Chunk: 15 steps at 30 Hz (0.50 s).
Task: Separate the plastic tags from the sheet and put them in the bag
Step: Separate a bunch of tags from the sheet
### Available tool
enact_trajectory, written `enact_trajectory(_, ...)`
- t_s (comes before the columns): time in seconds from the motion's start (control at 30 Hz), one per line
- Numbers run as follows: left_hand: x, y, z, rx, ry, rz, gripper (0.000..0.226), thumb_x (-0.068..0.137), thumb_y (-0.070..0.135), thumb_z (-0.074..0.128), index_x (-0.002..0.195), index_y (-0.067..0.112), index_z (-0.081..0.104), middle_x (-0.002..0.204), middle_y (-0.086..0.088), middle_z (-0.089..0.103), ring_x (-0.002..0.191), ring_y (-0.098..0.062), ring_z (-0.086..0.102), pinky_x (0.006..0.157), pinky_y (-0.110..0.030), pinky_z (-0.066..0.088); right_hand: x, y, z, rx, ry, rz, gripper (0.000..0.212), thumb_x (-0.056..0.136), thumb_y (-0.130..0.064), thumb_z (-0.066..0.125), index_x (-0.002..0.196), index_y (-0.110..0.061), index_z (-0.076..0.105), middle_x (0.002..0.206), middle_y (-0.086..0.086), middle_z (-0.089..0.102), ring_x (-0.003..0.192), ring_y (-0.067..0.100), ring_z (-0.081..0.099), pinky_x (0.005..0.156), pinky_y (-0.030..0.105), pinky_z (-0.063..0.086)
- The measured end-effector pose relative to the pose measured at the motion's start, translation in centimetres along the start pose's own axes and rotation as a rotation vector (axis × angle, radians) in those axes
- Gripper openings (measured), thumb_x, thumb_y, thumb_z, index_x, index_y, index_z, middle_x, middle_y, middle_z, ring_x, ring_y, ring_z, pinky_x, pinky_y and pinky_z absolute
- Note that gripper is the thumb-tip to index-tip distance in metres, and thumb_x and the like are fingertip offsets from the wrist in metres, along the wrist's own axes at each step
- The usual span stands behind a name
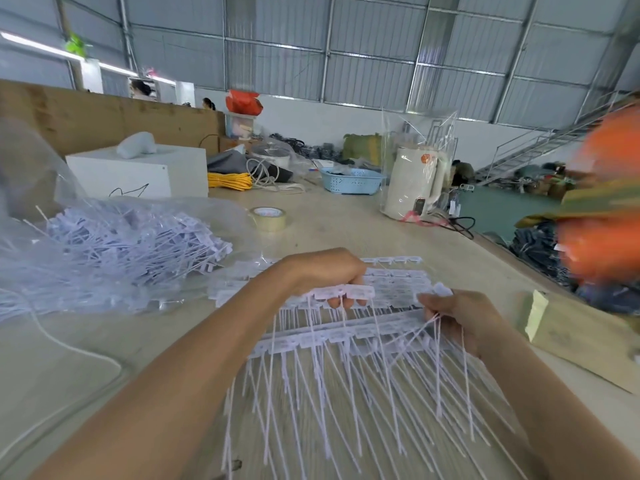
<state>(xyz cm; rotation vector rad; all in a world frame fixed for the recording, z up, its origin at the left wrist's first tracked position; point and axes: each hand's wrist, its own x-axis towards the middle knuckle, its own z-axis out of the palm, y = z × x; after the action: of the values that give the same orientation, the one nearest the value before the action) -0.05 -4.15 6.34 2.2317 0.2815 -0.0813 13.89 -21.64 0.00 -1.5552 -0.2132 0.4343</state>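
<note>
Head view: left hand (322,271) gripping a strip of white plastic tags (346,292), right hand (460,315) pinching loose tag tails (429,322), above the tag sheet (391,332); clear bag (104,244) of separated tags at ten o'clock.

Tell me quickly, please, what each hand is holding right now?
Left hand: grips a strip of tags.
Right hand: pinches a bunch of separated tags.
</note>
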Motion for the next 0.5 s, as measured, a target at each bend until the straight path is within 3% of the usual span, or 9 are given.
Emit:
enact_trajectory(0.07, 0.0, -0.2, -0.2, -0.028, 0.006, -0.002, 0.029, 0.081, -0.002, 0.038, 0.062, 0.003, 0.06, 0.056, -0.008, 0.057, 0.049, -0.02, 0.043, 0.055, -0.028, 0.034, 0.0, 0.6, 0.5, -0.053, 0.026, 0.066, 0.018, 0.073, 0.004, 0.074, 0.065, 0.004, 0.058, 0.048, 0.015, 0.055, 0.038, 0.021, 0.048, 0.041, 0.025, 0.038)
enact_trajectory(0.17, 0.2, -0.4, -0.5, -0.019, 0.015, 0.004, 0.026, 0.076, -0.007, 0.038, 0.072, -0.001, 0.063, 0.055, -0.008, 0.055, 0.052, -0.022, 0.043, 0.055, -0.029, 0.031, 0.0, 1.0, 1.8, -0.028, 0.025, 0.106, 0.015, 0.07, 0.007, 0.075, 0.065, 0.007, 0.061, 0.05, 0.017, 0.06, 0.039, 0.023, 0.055, 0.04, 0.023, 0.044)
enact_trajectory(0.27, 0.4, -0.7, -0.5, -0.003, 0.007, 0.005, 0.025, 0.078, -0.005, 0.039, 0.08, 0.0, 0.063, 0.062, -0.009, 0.056, 0.057, -0.023, 0.045, 0.06, -0.031, 0.033, -0.8, 0.7, 2.4, -0.062, -0.091, 0.157, 0.013, 0.07, 0.005, 0.075, 0.071, 0.01, 0.064, 0.06, 0.021, 0.062, 0.045, 0.026, 0.057, 0.045, 0.028, 0.05)
enact_trajectory(0.37, 0.4, -0.8, -0.4, 0.047, -0.03, -0.024, 0.024, 0.084, 0.0, 0.038, 0.094, 0.003, 0.06, 0.072, -0.009, 0.058, 0.058, -0.021, 0.046, 0.056, -0.028, 0.034, -1.3, -0.6, 2.0, -0.019, -0.124, 0.082, 0.011, 0.075, 0.002, 0.071, 0.07, 0.007, 0.063, 0.051, 0.013, 0.059, 0.037, 0.019, 0.054, 0.038, 0.023, 0.047)
enact_trajectory(0.43, 0.3, -0.8, -0.3, 0.093, -0.061, -0.035, 0.027, 0.087, 0.001, 0.037, 0.099, 0.007, 0.06, 0.082, -0.009, 0.058, 0.056, -0.018, 0.048, 0.049, -0.023, 0.035, -1.7, -1.7, 1.7, 0.109, -0.157, 0.005, 0.006, 0.078, 0.004, 0.066, 0.079, 0.007, 0.062, 0.051, 0.009, 0.058, 0.039, 0.014, 0.055, 0.039, 0.019, 0.047)
enact_trajectory(0.5, 0.2, -0.6, -0.1, 0.087, -0.082, -0.022, 0.03, 0.087, -0.001, 0.036, 0.1, 0.007, 0.062, 0.092, -0.014, 0.056, 0.061, -0.02, 0.052, 0.051, -0.025, 0.039, -2.5, -2.4, 1.8, 0.191, -0.257, -0.015, 0.01, 0.073, 0.002, 0.066, 0.083, 0.005, 0.061, 0.056, 0.007, 0.061, 0.044, 0.012, 0.059, 0.042, 0.017, 0.049)
